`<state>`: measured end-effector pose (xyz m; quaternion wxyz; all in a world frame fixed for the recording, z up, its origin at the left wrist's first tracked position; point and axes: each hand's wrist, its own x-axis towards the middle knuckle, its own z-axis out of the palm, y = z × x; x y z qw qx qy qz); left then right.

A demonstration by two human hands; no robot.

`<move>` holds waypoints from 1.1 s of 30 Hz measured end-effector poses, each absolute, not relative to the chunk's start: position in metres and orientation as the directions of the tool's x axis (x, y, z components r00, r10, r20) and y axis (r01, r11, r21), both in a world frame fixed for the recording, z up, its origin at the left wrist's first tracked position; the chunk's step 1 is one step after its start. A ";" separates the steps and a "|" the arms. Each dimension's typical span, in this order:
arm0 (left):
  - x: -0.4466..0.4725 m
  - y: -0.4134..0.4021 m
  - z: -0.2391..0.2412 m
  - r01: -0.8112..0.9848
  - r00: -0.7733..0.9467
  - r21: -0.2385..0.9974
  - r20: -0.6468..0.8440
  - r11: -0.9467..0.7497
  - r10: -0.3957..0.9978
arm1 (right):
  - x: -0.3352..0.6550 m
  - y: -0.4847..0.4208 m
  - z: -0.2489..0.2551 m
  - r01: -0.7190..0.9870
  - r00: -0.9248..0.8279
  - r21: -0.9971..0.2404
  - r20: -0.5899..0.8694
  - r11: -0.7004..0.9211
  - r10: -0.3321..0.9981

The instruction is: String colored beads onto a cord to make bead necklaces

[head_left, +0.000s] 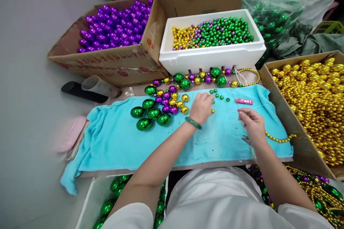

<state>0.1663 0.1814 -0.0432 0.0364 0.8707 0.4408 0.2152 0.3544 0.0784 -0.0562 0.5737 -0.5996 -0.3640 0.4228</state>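
Observation:
My left hand (202, 108), a green bangle on its wrist, rests on the turquoise towel (113, 139) with its fingers curled over the small green beads (219, 96); what it grips is hidden. My right hand (252, 123) is pinched closed near a thin thread beside a pink lighter (244, 101), and a pair of small scissors (247, 139) lies under its wrist. A heap of big green, purple and gold balls (158, 107) lies left of my left hand. A strung bead strand (199, 78) runs along the towel's far edge.
A white foam box (209, 57) holds small gold, purple and green beads. A cardboard box of purple balls (115, 27) stands at the back left, a box of gold balls (317, 96) at the right. A black and a clear tube (91, 89) and a pink case (71, 132) lie left.

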 end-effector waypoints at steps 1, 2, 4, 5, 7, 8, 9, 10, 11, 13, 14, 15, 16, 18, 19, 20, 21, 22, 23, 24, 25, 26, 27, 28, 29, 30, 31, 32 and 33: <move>0.182 0.186 -0.051 0.724 0.594 0.236 0.264 -0.649 0.759 | 0.357 0.078 -0.056 -0.066 0.393 -0.995 -0.094 -0.074 0.915; 0.197 0.188 -0.058 0.705 0.645 0.225 0.193 -0.673 0.740 | 0.358 0.078 -0.055 -0.071 0.404 -0.995 -0.095 -0.072 0.910; 0.225 0.191 -0.068 0.699 0.671 0.267 0.075 -0.663 0.738 | 0.359 0.076 -0.054 -0.065 0.416 -0.994 -0.102 -0.083 0.904; 0.236 0.192 -0.072 0.710 0.657 0.306 0.036 -0.635 0.753 | 0.360 0.076 -0.054 -0.064 0.418 -0.993 -0.112 -0.094 0.902; 0.251 0.195 -0.076 0.731 0.613 0.385 -0.008 -0.564 0.790 | 0.362 0.074 -0.053 -0.075 0.416 -0.990 -0.138 -0.118 0.899; 0.255 0.197 -0.077 0.737 0.594 0.410 -0.014 -0.537 0.804 | 0.363 0.072 -0.053 -0.083 0.412 -0.988 -0.150 -0.127 0.899; 0.257 0.200 -0.077 0.741 0.586 0.412 -0.011 -0.530 0.810 | 0.365 0.071 -0.053 -0.091 0.411 -0.987 -0.158 -0.132 0.898; 0.256 0.203 -0.076 0.742 0.572 0.427 -0.001 -0.516 0.820 | 0.367 0.069 -0.053 -0.096 0.412 -0.987 -0.160 -0.132 0.897; 0.253 0.206 -0.074 0.734 0.535 0.491 0.007 -0.469 0.845 | 0.369 0.067 -0.054 -0.095 0.415 -0.987 -0.159 -0.131 0.896; 0.239 0.209 -0.067 0.596 0.398 0.769 -0.033 -0.231 0.917 | 0.372 0.062 -0.056 -0.075 0.423 -0.989 -0.148 -0.128 0.894; 0.230 0.209 -0.062 0.412 0.335 0.910 -0.107 -0.044 0.936 | 0.373 0.059 -0.057 -0.057 0.423 -0.990 -0.142 -0.130 0.895; 0.220 0.208 -0.057 0.164 0.304 0.974 -0.200 0.156 0.931 | 0.373 0.056 -0.059 -0.036 0.416 -0.990 -0.139 -0.136 0.899; 0.208 0.206 -0.051 -0.083 0.314 0.943 -0.281 0.321 0.907 | 0.372 0.054 -0.060 -0.014 0.403 -0.989 -0.139 -0.146 0.905; 0.188 0.200 -0.041 -0.394 0.379 0.778 -0.348 0.490 0.858 | 0.369 0.049 -0.063 0.020 0.360 -0.986 -0.149 -0.167 0.921; 0.179 0.196 -0.037 -0.474 0.394 0.711 -0.356 0.520 0.847 | 0.367 0.048 -0.064 0.033 0.335 -0.984 -0.153 -0.174 0.930; 0.171 0.192 -0.034 -0.524 0.393 0.668 -0.361 0.529 0.846 | 0.364 0.047 -0.065 0.043 0.313 -0.984 -0.154 -0.175 0.937; 0.165 0.189 -0.032 -0.554 0.387 0.642 -0.365 0.530 0.847 | 0.361 0.047 -0.065 0.051 0.293 -0.984 -0.151 -0.173 0.944; 0.160 0.186 -0.031 -0.574 0.379 0.625 -0.370 0.529 0.848 | 0.358 0.047 -0.066 0.058 0.275 -0.984 -0.145 -0.167 0.950; 0.157 0.183 -0.031 -0.589 0.369 0.613 -0.376 0.526 0.850 | 0.354 0.047 -0.066 0.067 0.258 -0.985 -0.136 -0.159 0.956; 0.154 0.181 -0.031 -0.602 0.356 0.603 -0.383 0.523 0.852 | 0.351 0.047 -0.066 0.076 0.243 -0.986 -0.128 -0.150 0.962; 0.153 0.179 -0.031 -0.613 0.342 0.596 -0.393 0.519 0.854 | 0.349 0.047 -0.066 0.086 0.228 -0.986 -0.121 -0.144 0.966; 0.151 0.178 -0.030 -0.621 0.326 0.592 -0.402 0.515 0.855 | 0.347 0.047 -0.066 0.097 0.214 -0.986 -0.115 -0.138 0.970; 0.150 0.177 -0.030 -0.626 0.308 0.593 -0.409 0.506 0.859 | 0.345 0.048 -0.066 0.108 0.204 -0.985 -0.109 -0.133 0.973; 0.150 0.176 -0.029 -0.628 0.289 0.601 -0.410 0.495 0.865 | 0.343 0.048 -0.066 0.120 0.198 -0.984 -0.106 -0.131 0.975; 0.149 0.175 -0.028 -0.627 0.271 0.612 -0.408 0.481 0.872 | 0.342 0.048 -0.066 0.130 0.197 -0.983 -0.105 -0.131 0.975; 0.149 0.174 -0.027 -0.625 0.254 0.626 -0.402 0.467 0.880 | 0.341 0.048 -0.066 0.136 0.198 -0.982 -0.106 -0.134 0.974; 0.148 0.173 -0.026 -0.621 0.241 0.639 -0.395 0.454 0.886 | 0.341 0.048 -0.066 0.139 0.202 -0.981 -0.106 -0.136 0.974; 0.148 0.172 -0.025 -0.618 0.231 0.650 -0.389 0.443 0.892 | 0.340 0.048 -0.066 0.139 0.206 -0.981 -0.106 -0.137 0.973; 0.148 0.171 -0.024 -0.615 0.225 0.657 -0.384 0.436 0.896 | 0.340 0.048 -0.066 0.137 0.208 -0.981 -0.107 -0.137 0.972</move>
